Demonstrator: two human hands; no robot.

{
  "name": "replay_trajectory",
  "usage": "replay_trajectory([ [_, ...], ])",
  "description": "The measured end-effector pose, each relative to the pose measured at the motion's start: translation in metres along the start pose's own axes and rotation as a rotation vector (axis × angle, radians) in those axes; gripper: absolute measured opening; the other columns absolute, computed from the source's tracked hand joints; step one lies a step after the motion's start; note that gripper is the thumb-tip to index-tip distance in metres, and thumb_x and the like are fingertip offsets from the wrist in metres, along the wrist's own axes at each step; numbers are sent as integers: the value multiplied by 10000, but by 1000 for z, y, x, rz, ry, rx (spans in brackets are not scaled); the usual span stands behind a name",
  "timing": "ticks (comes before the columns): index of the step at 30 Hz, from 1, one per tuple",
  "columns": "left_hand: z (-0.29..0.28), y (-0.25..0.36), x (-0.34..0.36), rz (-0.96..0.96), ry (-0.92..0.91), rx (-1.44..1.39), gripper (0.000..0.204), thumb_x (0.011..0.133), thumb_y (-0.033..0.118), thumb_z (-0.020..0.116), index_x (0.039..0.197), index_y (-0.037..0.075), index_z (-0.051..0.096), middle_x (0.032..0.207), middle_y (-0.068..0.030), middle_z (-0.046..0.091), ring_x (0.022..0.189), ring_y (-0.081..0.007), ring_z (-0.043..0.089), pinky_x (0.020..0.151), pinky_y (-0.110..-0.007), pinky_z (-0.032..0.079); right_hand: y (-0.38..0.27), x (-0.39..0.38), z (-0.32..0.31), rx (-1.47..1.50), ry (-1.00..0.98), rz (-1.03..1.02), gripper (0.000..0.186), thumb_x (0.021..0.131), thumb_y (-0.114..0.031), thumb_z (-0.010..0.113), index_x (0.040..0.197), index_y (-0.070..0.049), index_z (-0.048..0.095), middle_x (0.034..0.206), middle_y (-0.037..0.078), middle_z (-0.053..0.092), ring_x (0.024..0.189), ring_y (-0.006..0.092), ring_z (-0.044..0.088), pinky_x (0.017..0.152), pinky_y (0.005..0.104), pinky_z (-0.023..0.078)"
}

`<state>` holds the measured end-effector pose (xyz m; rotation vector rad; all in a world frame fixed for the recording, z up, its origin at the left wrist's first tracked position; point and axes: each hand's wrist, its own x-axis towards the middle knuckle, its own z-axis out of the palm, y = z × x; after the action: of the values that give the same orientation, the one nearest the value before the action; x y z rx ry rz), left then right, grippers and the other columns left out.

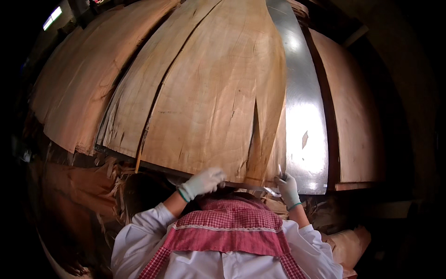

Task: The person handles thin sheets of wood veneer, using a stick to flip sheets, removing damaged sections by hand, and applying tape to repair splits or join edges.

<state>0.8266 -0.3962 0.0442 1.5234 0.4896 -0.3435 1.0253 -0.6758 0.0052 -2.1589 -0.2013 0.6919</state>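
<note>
A wide, pale wood veneer sheet (200, 111) lies on the table before me, with long splits running along its grain. My right hand (288, 189), in a white glove with a green cuff, is closed around a slim knife (280, 171) at the near edge of the sheet, its shiny tip pointing away from me. My left hand (204, 182), gloved alike, is at the sheet's near edge left of centre. Motion blurs its fingers, and whether they grip anything cannot be made out. Along the right, the sheet borders a shiny metal tabletop (306, 116).
More veneer (93, 79) lies at the left, and a veneer stack (353, 116) stands beyond a dark gap at the right. A small veneer scrap (304, 139) rests on the metal. Torn veneer waste (88, 190) is heaped below the table at the left.
</note>
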Motion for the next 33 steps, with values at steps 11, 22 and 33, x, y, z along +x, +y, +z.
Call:
replay_trajectory([
  [11, 42, -5, 200, 158, 527, 339, 344, 793, 255, 707, 1010, 37, 552, 956, -190, 653, 899, -365, 627, 781, -415, 489, 52, 28, 17, -211, 150, 35, 233, 811, -200, 651, 898, 14, 620, 744, 168, 628, 698, 283, 603, 644, 376, 470],
  [22, 50, 14, 221, -106, 484, 496, 252, 821, 305, 647, 916, 72, 649, 995, -160, 666, 887, -336, 635, 764, -434, 497, 58, 24, 14, -229, 169, 34, 251, 792, -200, 651, 903, 19, 598, 813, 245, 640, 810, 420, 623, 716, 432, 480],
  [33, 66, 7, 207, 219, 646, 885, 270, 807, 157, 610, 1073, 122, 583, 1120, -110, 605, 1018, -305, 596, 823, -446, 473, 46, 12, 16, -335, 234, -53, 159, 781, -131, 592, 844, 7, 546, 719, 224, 587, 689, 407, 580, 654, 425, 459],
])
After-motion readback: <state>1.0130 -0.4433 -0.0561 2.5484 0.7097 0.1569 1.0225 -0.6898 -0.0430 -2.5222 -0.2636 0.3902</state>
